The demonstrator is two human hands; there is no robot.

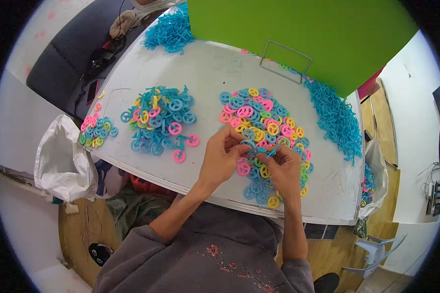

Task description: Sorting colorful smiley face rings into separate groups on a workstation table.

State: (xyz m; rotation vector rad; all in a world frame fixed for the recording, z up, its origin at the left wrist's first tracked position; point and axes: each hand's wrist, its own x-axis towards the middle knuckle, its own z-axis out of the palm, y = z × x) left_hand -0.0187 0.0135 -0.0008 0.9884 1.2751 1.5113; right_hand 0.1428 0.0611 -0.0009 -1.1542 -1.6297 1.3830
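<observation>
Part of a blue wheel (248, 142) is being hidden by the left grip (220, 158), and part of a blue stick (274, 150) is being covered by the right grip (284, 168). Some of the wheel pile (273, 129) is being covered by both. The green board (288, 29) is being cut off by the top edge, and part of the bench (205, 73) is being hidden behind it.

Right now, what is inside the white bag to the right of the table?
The white bag shows blue pieces, with some pink and yellow among them. Whatever lies deeper is covered by those on top.
</observation>
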